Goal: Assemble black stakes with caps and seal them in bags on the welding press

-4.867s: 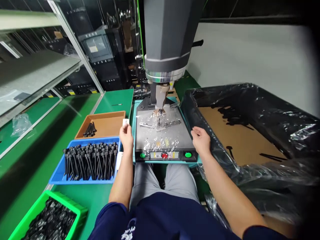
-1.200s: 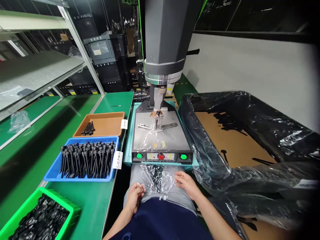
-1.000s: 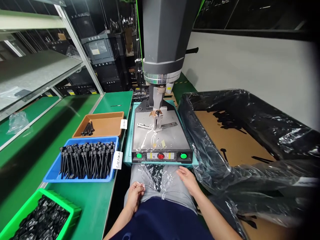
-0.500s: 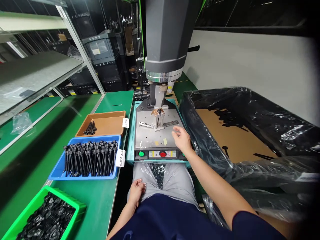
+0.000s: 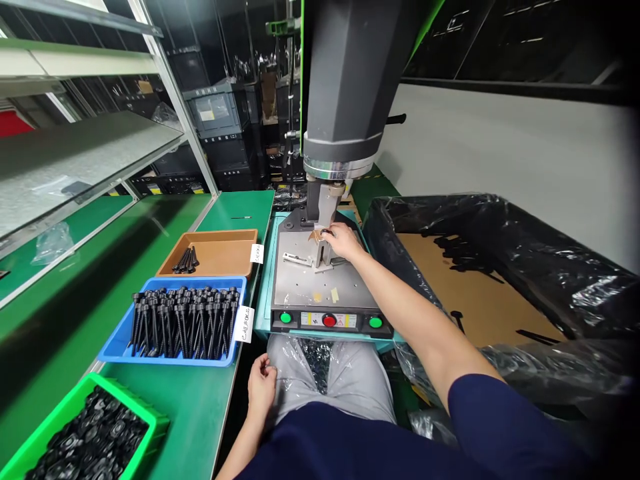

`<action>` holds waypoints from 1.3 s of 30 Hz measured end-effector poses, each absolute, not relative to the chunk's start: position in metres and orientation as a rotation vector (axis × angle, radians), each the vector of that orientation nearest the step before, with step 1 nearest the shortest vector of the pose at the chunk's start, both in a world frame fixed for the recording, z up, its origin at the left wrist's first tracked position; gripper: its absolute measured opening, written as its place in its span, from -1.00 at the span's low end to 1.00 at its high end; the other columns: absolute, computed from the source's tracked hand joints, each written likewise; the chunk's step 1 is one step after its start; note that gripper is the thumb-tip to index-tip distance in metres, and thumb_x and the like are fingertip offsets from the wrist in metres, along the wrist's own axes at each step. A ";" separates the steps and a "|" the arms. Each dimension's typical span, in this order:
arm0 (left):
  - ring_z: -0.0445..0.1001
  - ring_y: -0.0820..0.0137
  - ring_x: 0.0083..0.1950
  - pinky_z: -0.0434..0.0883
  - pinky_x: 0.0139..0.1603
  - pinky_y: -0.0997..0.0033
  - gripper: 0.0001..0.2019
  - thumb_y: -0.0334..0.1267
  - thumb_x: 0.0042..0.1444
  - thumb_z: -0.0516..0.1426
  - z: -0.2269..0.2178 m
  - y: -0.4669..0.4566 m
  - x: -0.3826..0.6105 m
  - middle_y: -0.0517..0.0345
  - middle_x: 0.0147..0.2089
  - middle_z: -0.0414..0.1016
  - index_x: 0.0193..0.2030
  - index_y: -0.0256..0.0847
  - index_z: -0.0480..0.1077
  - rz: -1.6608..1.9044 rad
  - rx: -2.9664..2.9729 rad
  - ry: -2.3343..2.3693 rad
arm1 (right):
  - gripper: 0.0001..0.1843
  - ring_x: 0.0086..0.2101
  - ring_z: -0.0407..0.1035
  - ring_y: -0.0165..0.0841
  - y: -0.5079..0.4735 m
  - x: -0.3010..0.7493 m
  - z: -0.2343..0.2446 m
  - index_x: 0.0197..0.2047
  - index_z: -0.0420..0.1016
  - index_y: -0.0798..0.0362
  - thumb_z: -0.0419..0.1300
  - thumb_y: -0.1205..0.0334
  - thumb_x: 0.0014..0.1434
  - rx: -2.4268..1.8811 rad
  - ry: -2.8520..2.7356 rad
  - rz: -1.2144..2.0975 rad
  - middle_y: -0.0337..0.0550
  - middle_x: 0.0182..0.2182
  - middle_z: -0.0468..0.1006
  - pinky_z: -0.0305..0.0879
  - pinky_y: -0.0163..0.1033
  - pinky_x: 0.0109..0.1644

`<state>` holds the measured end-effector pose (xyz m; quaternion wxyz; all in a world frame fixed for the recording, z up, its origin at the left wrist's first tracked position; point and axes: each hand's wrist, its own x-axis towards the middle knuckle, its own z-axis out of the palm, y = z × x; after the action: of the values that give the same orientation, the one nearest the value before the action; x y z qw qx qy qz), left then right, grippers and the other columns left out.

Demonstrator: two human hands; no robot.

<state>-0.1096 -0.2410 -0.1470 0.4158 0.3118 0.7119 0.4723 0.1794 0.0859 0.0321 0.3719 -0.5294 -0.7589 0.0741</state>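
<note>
Nearest, at the bottom centre of the frame, the person's lap carries a clear plastic bag [image 5: 320,350] with dark parts bunched inside it. The left hand [image 5: 261,385] lies at the bag's lower left edge, fingers curled and touching the film. Whether they pinch it or merely rest there cannot be told.

At the lower left corner stands a green bin [image 5: 135,402] filled with black pieces. Just above it is a blue tray [image 5: 116,345] packed with rows of black pins.

Beyond the lap, at the centre, sits the machine's front panel [image 5: 350,321], with a green button at each end and a red button [image 5: 329,321] between them. Behind it the grey base plate [image 5: 310,283] runs up the frame to the fixture [image 5: 316,248].

The right arm reaches from the lower right across the plate. The right hand [image 5: 344,241] is at the fixture, fingertips gathered on a small black part [image 5: 326,233] seated at its top, directly below the press horn [image 5: 326,200]. The fingers bend close about the part, but it is too small to tell whether they clamp it.

Left of the fixture a brown tray [image 5: 225,250] holds a few black pins. On the right a cardboard box [image 5: 475,280] lined with black film stands just beside the machine. At the upper left a metal shelf [image 5: 75,153] slopes away.
</note>
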 end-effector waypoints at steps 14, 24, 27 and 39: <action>0.52 0.28 -0.12 0.45 -0.07 0.28 -0.81 -0.22 0.09 0.20 -0.066 -0.208 -0.067 0.00 -0.15 0.55 -0.17 -0.22 0.53 1.229 1.260 1.473 | -0.50 -0.31 0.41 -0.30 -0.015 0.175 0.044 -0.15 0.46 0.00 0.33 -0.20 0.01 -0.918 -1.280 1.108 -0.11 -0.25 0.55 0.36 -0.18 -0.23; 0.46 0.29 0.02 0.46 -0.04 0.27 -0.75 -0.28 0.22 0.16 0.008 -0.169 -0.048 -0.03 0.01 0.47 0.05 -0.15 0.43 1.465 1.912 1.321 | -0.48 -0.45 0.37 -0.42 -0.079 0.157 0.035 -0.26 0.46 0.00 0.48 -0.16 -0.14 -0.784 -1.048 1.487 -0.22 -0.38 0.53 0.37 -0.26 -0.33; 0.47 0.29 0.01 0.46 -0.01 0.24 -0.74 -0.25 0.22 0.17 0.008 -0.163 -0.044 -0.01 -0.02 0.49 0.05 -0.14 0.42 1.370 2.009 1.331 | -0.48 -0.43 0.37 -0.39 -0.091 0.149 0.032 -0.29 0.45 0.01 0.51 -0.12 -0.18 -0.804 -1.180 1.360 -0.23 -0.40 0.51 0.38 -0.22 -0.29; 0.47 0.38 -0.22 0.43 -0.17 0.37 -0.87 -0.21 0.25 0.14 0.011 -0.168 -0.046 0.08 -0.26 0.53 -0.21 -0.20 0.47 1.291 2.017 1.313 | -0.55 -0.38 0.40 -0.36 -0.128 0.116 0.035 -0.30 0.47 -0.01 0.51 -0.05 -0.16 -0.801 -1.247 1.305 -0.21 -0.39 0.50 0.39 -0.24 -0.28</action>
<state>-0.0457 -0.1681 0.0108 0.2038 0.7230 0.4707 0.4628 0.1159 -0.1282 0.0346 0.5509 -0.3385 -0.5270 0.5516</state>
